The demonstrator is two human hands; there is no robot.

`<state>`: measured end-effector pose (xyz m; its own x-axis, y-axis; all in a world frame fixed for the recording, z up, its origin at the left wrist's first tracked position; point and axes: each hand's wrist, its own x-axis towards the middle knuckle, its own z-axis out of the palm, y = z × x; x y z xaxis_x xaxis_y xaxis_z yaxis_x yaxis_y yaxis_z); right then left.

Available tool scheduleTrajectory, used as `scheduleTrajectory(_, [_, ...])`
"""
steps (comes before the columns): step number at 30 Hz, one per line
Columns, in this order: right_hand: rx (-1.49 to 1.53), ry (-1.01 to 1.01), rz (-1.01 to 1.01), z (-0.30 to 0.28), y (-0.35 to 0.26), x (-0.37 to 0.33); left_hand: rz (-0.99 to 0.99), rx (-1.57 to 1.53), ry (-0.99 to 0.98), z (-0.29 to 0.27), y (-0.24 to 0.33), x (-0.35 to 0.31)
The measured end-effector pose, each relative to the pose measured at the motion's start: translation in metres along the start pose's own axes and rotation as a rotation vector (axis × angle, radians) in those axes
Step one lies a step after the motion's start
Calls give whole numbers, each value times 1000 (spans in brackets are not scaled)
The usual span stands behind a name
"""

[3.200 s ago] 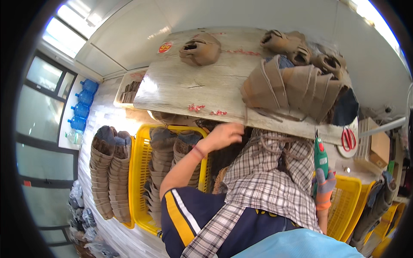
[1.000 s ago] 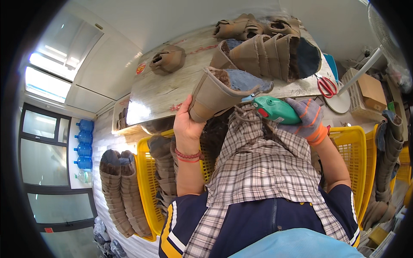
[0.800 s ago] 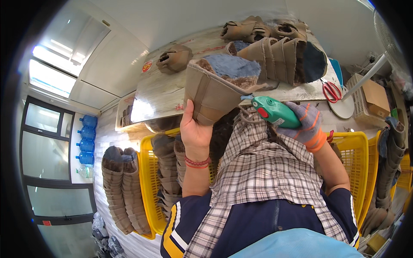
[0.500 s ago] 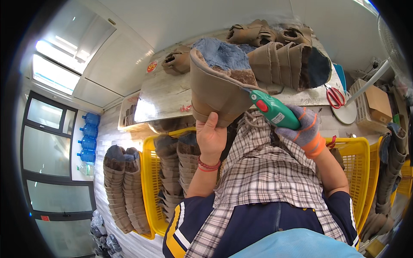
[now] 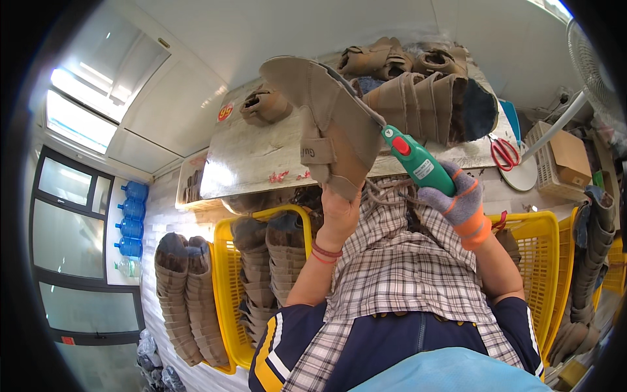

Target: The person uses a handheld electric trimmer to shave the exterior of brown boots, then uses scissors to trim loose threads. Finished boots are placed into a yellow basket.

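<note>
My left hand [image 5: 338,212], bare with red bands at the wrist, grips a brown boot upper [image 5: 349,134] from below and holds it up over the table's near edge. The upper has a strap and is turned so its outer face shows. My right hand [image 5: 460,202], in a grey and orange glove, is wrapped round a green handheld power tool [image 5: 421,163] with a red button. The tool's narrow tip meets the upper's right edge; whether it bites into the material is hidden.
Behind the upper, a row of nested uppers [image 5: 415,104] lies on the worn table [image 5: 235,157], with a loose upper [image 5: 264,106] at left. Red-handled scissors [image 5: 504,155] rest at the right edge. Yellow baskets [image 5: 225,281] holding stacked uppers flank me, and a fan [image 5: 591,62] stands right.
The upper has been turned over in my left hand, from its open lined top to its outer face with the strap. The tool has shifted slightly and points more upward.
</note>
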<state>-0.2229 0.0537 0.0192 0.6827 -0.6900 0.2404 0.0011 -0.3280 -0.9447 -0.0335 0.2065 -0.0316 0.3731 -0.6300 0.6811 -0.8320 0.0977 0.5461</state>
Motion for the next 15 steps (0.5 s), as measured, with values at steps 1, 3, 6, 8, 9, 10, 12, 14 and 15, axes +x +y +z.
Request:
scheduleTrajectory(1, [21, 6, 23, 0, 1, 0, 47, 103, -16, 0, 1, 2])
scheduleTrajectory(3, [62, 19, 69, 0, 3, 1, 142, 309, -46, 0, 6, 4])
scheduleTrajectory(6, [236, -5, 188, -5, 7, 2, 150, 363, -113, 5, 5, -3])
scheduleTrajectory(8, [244, -17, 238, -8, 4, 0, 172, 385, -155, 5, 8, -4])
scheduleTrajectory(9, [247, -22, 262, -9, 1, 0, 183, 395, -175, 5, 9, -4])
scheduleTrajectory(10, [281, -43, 286, -12, -1, 1, 186, 379, -199, 5, 7, -8])
scheduleTrajectory(12, [348, -87, 333, -17, -5, 2, 190, 348, -245, 4, 1, -19])
scheduleTrajectory(14, [365, -74, 347, -18, -7, 6, 198, 364, -340, -6, 2, -31])
scheduleTrajectory(15, [373, -71, 353, -17, -7, 7, 200, 372, -387, -10, 4, -37])
